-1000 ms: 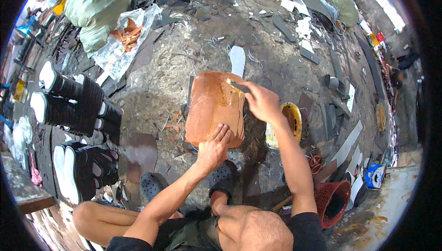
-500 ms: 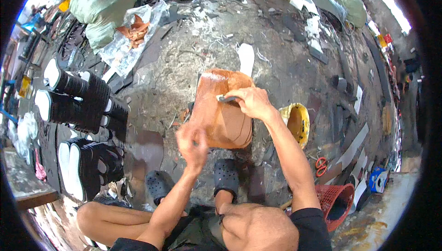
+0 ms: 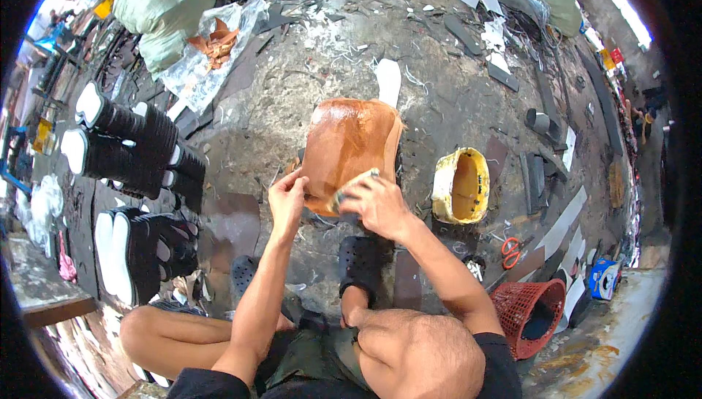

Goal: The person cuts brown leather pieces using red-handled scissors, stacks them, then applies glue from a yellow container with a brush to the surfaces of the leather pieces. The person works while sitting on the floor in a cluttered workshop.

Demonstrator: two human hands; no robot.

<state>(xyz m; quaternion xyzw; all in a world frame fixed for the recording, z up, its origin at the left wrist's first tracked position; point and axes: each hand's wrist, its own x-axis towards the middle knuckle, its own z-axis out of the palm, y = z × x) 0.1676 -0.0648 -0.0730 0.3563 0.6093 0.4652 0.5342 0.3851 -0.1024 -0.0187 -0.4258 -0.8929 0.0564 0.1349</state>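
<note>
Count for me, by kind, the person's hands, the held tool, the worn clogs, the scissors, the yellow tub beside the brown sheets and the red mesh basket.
Hands, left and right: 2
Held tool: 1
Worn dark clogs: 2
Orange-red scissors: 1
Yellow tub: 1
Red mesh basket: 1
Total: 8

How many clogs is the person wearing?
2: the right clog, just nearer the person than the brown sheets; and the left clog, partly hidden behind the left forearm.
</note>
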